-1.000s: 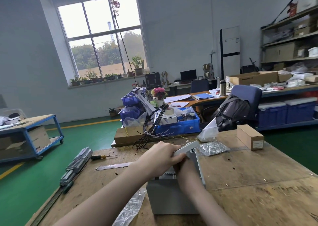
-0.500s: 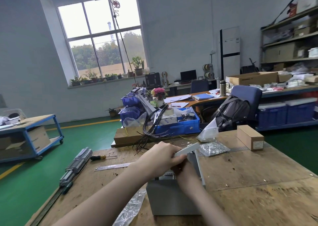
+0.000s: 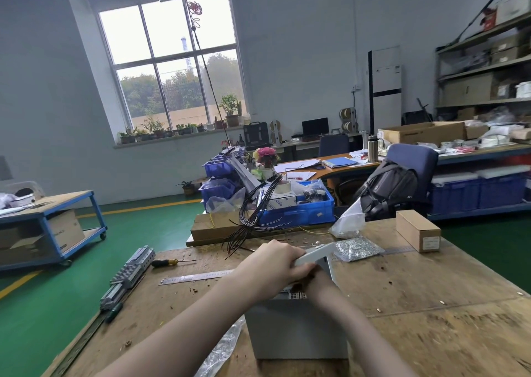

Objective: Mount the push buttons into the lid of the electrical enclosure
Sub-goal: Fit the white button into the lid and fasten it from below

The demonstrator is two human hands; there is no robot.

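A grey electrical enclosure (image 3: 296,330) stands on the wooden workbench (image 3: 416,304) in front of me. Its pale lid (image 3: 316,253) is raised over the open top. My left hand (image 3: 270,264) grips the lid's near edge, fingers curled over it. My right hand (image 3: 316,281) reaches under the lid into the box; its fingers are hidden behind the lid and my left hand. No push button is visible. Terminal blocks (image 3: 293,295) show inside the enclosure's top edge.
A bag of small metal parts (image 3: 356,248), a cardboard box (image 3: 418,230), a steel ruler (image 3: 198,277), a yellow-handled screwdriver (image 3: 169,261) and DIN rail pieces (image 3: 129,276) lie on the bench. Black wires (image 3: 253,218) and blue bins (image 3: 298,210) sit beyond.
The hands and lid stay almost in place. My left hand has shifted very slightly on the lid edge.
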